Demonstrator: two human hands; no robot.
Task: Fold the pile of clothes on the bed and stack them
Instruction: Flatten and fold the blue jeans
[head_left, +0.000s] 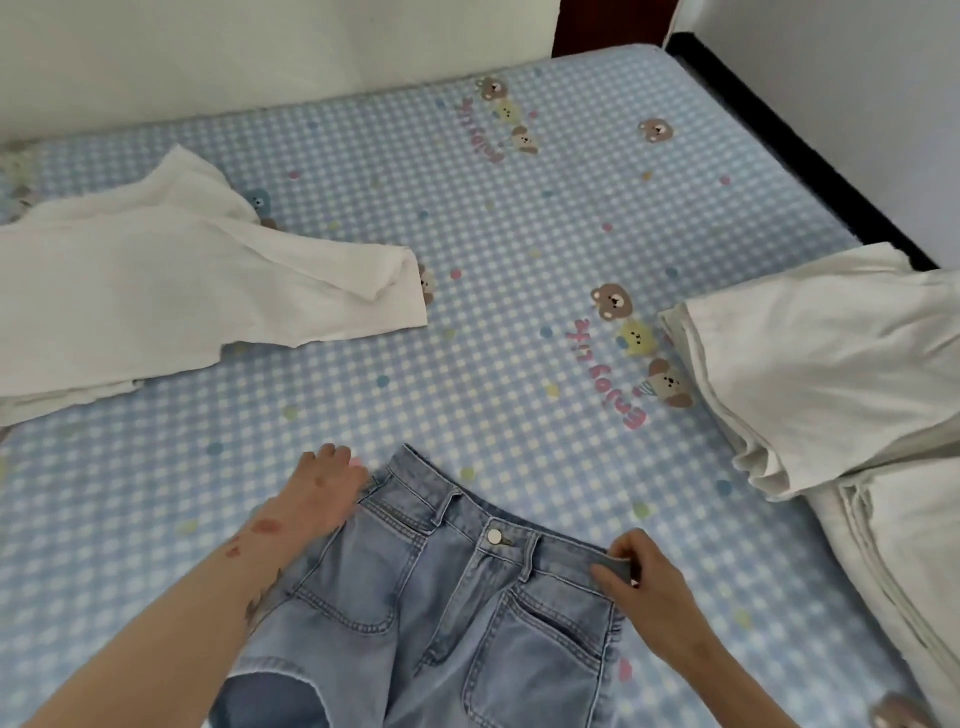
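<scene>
Light blue jeans lie front side up on the bed, waistband pointing away from me, button closed. My left hand holds the left end of the waistband, fingers curled over its corner. My right hand pinches the right end of the waistband between thumb and fingers. A white garment lies loosely spread at the left. Folded white clothes sit stacked at the right edge.
The bed is covered by a blue checked sheet printed with bears. A white wall runs along its far side and a dark bed frame edge along the right. More pale folded fabric lies at the lower right.
</scene>
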